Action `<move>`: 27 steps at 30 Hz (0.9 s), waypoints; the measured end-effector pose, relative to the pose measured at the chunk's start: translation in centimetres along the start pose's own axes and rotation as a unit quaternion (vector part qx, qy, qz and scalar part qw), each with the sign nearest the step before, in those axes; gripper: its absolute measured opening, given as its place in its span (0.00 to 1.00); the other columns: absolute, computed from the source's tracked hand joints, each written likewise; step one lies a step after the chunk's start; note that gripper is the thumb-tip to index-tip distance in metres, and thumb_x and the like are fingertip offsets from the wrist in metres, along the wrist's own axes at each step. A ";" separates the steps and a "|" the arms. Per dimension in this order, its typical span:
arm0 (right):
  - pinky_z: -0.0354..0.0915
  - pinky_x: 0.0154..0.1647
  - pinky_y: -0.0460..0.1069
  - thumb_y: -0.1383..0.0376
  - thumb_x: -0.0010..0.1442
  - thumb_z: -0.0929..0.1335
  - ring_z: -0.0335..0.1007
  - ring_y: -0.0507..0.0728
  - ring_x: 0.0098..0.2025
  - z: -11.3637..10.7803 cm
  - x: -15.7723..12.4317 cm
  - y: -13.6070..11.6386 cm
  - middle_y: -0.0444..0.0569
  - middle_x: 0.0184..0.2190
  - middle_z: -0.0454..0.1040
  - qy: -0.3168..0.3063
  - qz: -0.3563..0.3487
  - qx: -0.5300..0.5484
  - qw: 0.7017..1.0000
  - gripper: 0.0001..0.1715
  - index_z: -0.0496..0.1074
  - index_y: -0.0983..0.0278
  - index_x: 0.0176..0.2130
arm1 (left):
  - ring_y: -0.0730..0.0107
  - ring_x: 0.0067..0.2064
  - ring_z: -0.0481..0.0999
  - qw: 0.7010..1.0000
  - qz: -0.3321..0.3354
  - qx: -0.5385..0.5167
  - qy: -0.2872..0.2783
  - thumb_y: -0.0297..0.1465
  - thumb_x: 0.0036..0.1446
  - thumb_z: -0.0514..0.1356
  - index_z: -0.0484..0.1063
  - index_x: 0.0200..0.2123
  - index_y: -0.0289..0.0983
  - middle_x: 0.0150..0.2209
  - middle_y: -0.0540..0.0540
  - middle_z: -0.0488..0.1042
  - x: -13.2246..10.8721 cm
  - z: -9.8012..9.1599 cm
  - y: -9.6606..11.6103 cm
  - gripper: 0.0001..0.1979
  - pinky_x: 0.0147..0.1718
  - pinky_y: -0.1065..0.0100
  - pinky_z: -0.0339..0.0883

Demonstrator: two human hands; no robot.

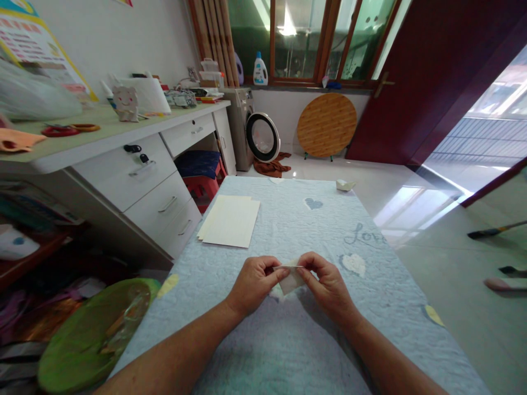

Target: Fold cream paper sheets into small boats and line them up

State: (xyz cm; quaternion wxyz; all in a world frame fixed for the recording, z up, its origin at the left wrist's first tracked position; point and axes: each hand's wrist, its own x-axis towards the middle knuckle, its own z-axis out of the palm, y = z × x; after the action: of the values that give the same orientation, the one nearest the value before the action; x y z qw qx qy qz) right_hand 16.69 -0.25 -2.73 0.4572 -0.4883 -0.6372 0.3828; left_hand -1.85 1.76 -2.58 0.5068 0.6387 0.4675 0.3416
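Note:
A small folded piece of pale paper (291, 281) is held up over the table between my two hands. My left hand (256, 278) pinches its left corner between thumb and fingers. On the opposite corner, my right hand (323, 278) has the same kind of pinch. A short flap of the paper stands above the fold, and a pointed part hangs below it. Beyond my left hand, a stack of cream paper sheets (230, 222) lies on the cloth. A small folded paper boat (345, 185) sits at the far right corner of the table.
A light blue quilted cloth (296, 219) covers the table. To the left stand a white desk (144, 181) with drawers and a green basin (94, 334) on the floor. Farther back are a red stool (201, 175), a washer with its door (263, 137) ajar, and a round wooden tabletop (327, 125).

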 end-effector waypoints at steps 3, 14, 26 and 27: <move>0.60 0.33 0.47 0.62 0.61 0.67 0.65 0.53 0.30 0.1 0.0 0.1 0.43 0.26 0.70 0.012 -0.002 -0.010 1.000 0.08 0.69 0.62 0.30 | 0.74 0.24 0.61 1.000 -0.014 -0.006 0.001 0.39 0.55 0.63 0.73 0.24 0.34 0.20 0.53 0.65 0.0 0.1 -0.2 0.15 0.24 0.72 0.53; 0.61 0.32 0.47 0.61 0.62 0.67 0.66 0.53 0.30 -0.1 -0.2 0.9 0.43 0.27 0.71 0.040 0.003 -0.005 0.999 0.09 0.70 0.62 0.32 | 0.73 0.28 0.69 0.999 0.000 -0.050 0.012 0.34 0.51 0.65 0.76 0.29 0.34 0.25 0.50 0.74 0.3 -0.4 0.1 0.09 0.28 0.73 0.61; 0.62 0.34 0.47 0.62 0.60 0.69 0.67 0.53 0.31 0.4 -0.3 1.5 0.42 0.29 0.70 0.070 0.011 0.075 0.995 0.09 0.69 0.60 0.42 | 0.71 0.28 0.70 0.999 0.001 -0.025 0.022 0.35 0.52 0.64 0.76 0.26 0.34 0.25 0.48 0.75 0.2 -0.3 0.2 0.10 0.28 0.72 0.62; 0.62 0.34 0.47 0.62 0.59 0.69 0.67 0.53 0.31 0.5 -0.2 1.6 0.41 0.29 0.70 0.067 0.020 0.099 0.993 0.14 0.67 0.59 0.46 | 0.71 0.28 0.70 1.000 0.001 -0.024 0.021 0.35 0.52 0.64 0.76 0.26 0.34 0.25 0.48 0.75 0.1 -0.3 0.2 0.10 0.28 0.72 0.62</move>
State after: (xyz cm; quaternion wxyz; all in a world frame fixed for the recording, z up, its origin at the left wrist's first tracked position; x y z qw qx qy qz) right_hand 16.68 -0.14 -4.38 0.5368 -0.4780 -0.5544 0.4195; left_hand -2.04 1.97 -2.31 0.5118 0.6198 0.4692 0.3658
